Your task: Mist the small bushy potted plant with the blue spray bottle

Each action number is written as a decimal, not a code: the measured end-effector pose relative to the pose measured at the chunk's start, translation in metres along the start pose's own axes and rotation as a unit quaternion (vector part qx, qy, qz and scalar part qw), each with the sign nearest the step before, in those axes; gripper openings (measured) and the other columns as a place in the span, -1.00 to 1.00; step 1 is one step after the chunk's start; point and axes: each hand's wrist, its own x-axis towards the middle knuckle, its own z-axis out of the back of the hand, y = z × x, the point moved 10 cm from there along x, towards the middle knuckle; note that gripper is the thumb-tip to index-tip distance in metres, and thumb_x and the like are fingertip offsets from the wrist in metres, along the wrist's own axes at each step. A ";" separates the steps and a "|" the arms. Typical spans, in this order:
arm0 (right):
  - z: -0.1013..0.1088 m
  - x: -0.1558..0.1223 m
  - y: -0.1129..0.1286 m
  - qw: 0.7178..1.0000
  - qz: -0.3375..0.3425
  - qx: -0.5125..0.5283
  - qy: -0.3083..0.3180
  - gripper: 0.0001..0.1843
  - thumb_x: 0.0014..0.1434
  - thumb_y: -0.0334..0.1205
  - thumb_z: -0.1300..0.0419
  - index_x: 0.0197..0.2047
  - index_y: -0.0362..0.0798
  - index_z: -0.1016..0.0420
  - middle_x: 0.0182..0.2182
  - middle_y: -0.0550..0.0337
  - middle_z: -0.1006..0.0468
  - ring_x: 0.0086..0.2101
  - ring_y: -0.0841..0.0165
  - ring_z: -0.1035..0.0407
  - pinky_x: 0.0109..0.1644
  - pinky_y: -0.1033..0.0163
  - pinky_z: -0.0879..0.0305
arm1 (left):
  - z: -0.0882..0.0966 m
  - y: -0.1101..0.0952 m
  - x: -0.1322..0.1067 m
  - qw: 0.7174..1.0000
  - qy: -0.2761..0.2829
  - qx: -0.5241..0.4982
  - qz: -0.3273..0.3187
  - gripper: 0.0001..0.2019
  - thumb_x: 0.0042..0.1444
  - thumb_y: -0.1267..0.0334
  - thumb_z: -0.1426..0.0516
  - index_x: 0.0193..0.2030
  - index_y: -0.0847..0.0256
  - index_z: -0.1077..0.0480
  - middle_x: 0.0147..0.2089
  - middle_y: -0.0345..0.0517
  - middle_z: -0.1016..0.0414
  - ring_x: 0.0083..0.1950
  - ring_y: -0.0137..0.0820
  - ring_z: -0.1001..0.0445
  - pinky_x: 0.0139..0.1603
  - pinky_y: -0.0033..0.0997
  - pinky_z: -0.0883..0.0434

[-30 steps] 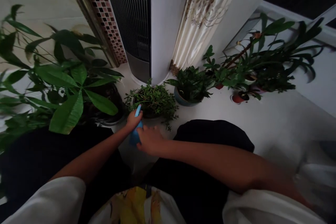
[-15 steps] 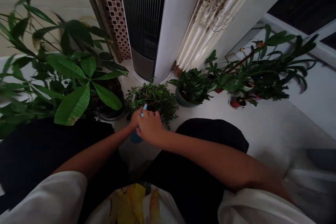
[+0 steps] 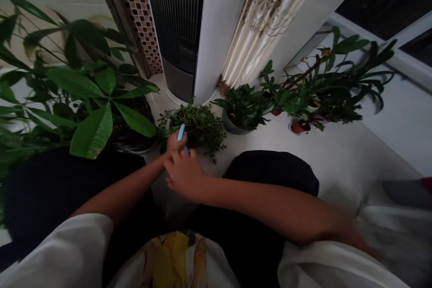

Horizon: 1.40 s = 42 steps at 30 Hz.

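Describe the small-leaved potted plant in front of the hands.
The small-leaved potted plant is a bushy mound of tiny green leaves on thin stems, with sprigs drooping over the rim and hiding most of its dark pot. It stands on the pale floor, beside a money tree. The left hand is at its near edge; contact is unclear.

- Left hand (image 3: 176,141) and right hand (image 3: 184,175) at 6 o'clock, just before the potted shrub (image 3: 195,126)
- Money tree (image 3: 84,94) at 10 o'clock, left of the shrub
- Tower unit (image 3: 175,22) at 12 o'clock, behind the shrub
- Curtain (image 3: 270,18) at 1 o'clock, right of the unit
- Potted plants (image 3: 243,108) at 2 o'clock, on the floor (image 3: 337,175)
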 end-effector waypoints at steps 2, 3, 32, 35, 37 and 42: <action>-0.012 -0.004 0.004 1.000 0.012 0.007 0.013 -0.62 0.30 -0.07 -0.20 0.09 -0.11 -0.47 0.12 -0.11 -0.45 0.07 0.07 -0.36 0.15 -0.09 -0.27 | 0.007 -0.007 0.003 0.999 -0.015 0.019 -0.022 -0.73 0.16 0.01 -0.10 -0.27 0.18 -0.42 -0.23 0.01 -0.55 -0.18 -0.20 -0.53 -0.14 -0.29 -0.39; -0.017 -0.006 0.005 1.000 0.013 0.009 0.018 -0.62 0.30 -0.07 -0.21 0.08 -0.10 -0.47 0.11 -0.11 -0.45 0.06 0.07 -0.37 0.14 -0.08 -0.27 | 0.009 -0.009 0.004 0.999 -0.018 0.029 -0.029 -0.74 0.16 0.02 -0.10 -0.26 0.18 -0.42 -0.23 0.01 -0.55 -0.18 -0.20 -0.53 -0.13 -0.30 -0.39; -0.057 -0.013 0.011 0.992 0.074 -0.059 0.086 -0.68 0.39 -0.28 -0.04 0.08 -0.12 -0.54 0.10 -0.14 -0.52 0.13 0.04 -0.36 0.21 -0.18 -0.30 | -0.011 -0.020 0.000 0.991 0.053 0.116 -0.047 -0.77 0.25 0.17 -0.10 -0.15 0.26 -0.49 -0.12 0.03 -0.61 -0.07 -0.24 -0.56 -0.05 -0.40 -0.41; -0.061 -0.012 0.008 0.992 0.085 -0.066 0.072 -0.66 0.38 -0.27 -0.05 0.10 -0.16 -0.53 0.19 -0.22 -0.45 0.27 -0.03 -0.23 0.27 -0.31 -0.26 | -0.008 -0.013 0.000 0.990 0.038 0.137 -0.020 -0.74 0.26 0.12 -0.08 -0.20 0.24 -0.51 -0.19 0.02 -0.61 -0.14 -0.23 -0.57 -0.14 -0.41 -0.39; -0.066 -0.012 0.007 0.990 0.094 -0.076 0.068 -0.63 0.39 -0.28 -0.02 0.15 -0.17 -0.50 0.29 -0.23 -0.35 0.36 -0.06 -0.09 0.31 -0.42 -0.17 | -0.005 -0.008 0.002 0.986 0.025 0.167 0.001 -0.70 0.28 0.10 -0.05 -0.28 0.23 -0.51 -0.27 0.01 -0.59 -0.21 -0.23 -0.56 -0.21 -0.40 -0.36; -0.077 -0.014 0.010 0.989 0.116 -0.080 0.046 -0.62 0.40 -0.24 -0.01 0.14 -0.10 -0.52 0.34 -0.16 -0.29 0.41 -0.08 0.01 0.34 -0.51 -0.08 | -0.010 -0.008 0.006 0.993 0.047 0.109 -0.008 -0.68 0.24 0.04 -0.08 -0.20 0.24 -0.54 -0.19 -0.01 -0.62 -0.20 -0.26 -0.56 -0.22 -0.43 -0.37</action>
